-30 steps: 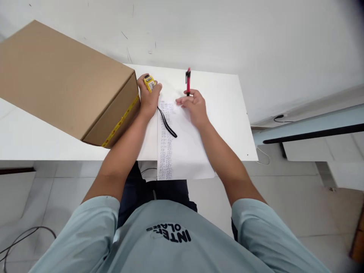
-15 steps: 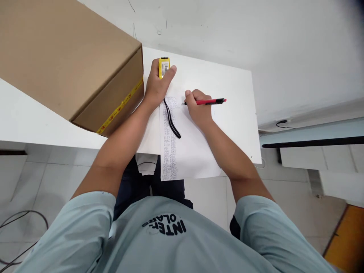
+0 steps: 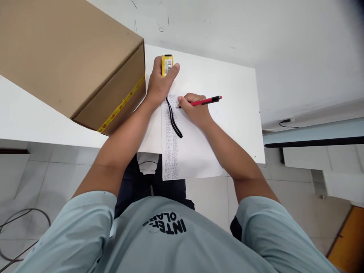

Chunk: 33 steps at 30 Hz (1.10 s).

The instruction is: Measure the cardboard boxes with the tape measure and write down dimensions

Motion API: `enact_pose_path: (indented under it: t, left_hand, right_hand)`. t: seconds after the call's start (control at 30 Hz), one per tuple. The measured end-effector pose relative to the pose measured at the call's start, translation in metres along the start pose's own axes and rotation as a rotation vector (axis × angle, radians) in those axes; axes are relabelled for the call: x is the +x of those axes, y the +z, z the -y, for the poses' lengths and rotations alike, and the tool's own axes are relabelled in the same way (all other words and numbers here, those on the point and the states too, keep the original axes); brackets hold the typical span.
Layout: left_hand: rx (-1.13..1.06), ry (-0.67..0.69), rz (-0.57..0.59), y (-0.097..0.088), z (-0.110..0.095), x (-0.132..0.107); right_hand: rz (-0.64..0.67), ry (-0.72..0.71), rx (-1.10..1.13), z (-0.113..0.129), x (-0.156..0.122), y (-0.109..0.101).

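Observation:
My left hand (image 3: 160, 81) is closed around a yellow tape measure (image 3: 167, 65), its barcode label facing up. A black wrist strap (image 3: 173, 120) trails from under that hand across a sheet of paper (image 3: 196, 159). In my right hand (image 3: 197, 110) is a red and black pen (image 3: 206, 101), its tip end low at the paper's upper part, beside the handwriting. Dense columns of small writing run down the sheet's left side. The sheet's lower end hangs past the table's front edge.
A large cardboard box (image 3: 76, 53) with yellow tape stands on the white table (image 3: 233, 87), left of my left hand. Behind the table rises a white wall (image 3: 256, 34). A black cable (image 3: 25, 212) loops on the tiled floor at lower left.
My right hand with the pen has shifted left and slightly down over the paper, closer to the written columns. My left hand keeps hold of the tape measure. The whole view has shifted slightly.

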<state>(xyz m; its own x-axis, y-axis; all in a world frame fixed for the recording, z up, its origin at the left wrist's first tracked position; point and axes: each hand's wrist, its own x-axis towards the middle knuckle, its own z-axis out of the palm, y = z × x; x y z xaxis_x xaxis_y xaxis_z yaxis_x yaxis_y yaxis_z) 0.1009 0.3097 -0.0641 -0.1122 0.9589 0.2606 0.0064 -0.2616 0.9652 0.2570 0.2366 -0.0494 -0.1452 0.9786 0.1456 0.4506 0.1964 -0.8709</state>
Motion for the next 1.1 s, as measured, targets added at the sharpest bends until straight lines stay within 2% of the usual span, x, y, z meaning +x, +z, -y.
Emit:
enact_pose_path:
  t: [0.2,0.53,0.77,0.93,1.1]
  left_hand:
    - [-0.057,-0.051,0.004,-0.0003,-0.0041,-0.0018]
    - [-0.048,-0.049,0.015,0.0008,-0.0074,-0.0025]
    - [-0.057,-0.032,0.005,0.0029,-0.0072,-0.0015]
    - [-0.098,-0.073,-0.017,0.0043,-0.008,-0.0018]
    - [-0.108,-0.107,0.009,0.0039,-0.0079,-0.0011]
  right_hand:
    - [0.005,-0.01,0.038,-0.0044,0.0012,0.0]
    - [-0.036,-0.043,0.028,-0.0057,0.0006,0.0001]
    - [-0.016,-0.042,0.026,-0.0064,0.0003,-0.0002]
    - [-0.043,-0.043,0.011,-0.007,-0.0009,0.0003]
    - [-0.075,-0.051,0.003,-0.0082,0.0001,0.0013]
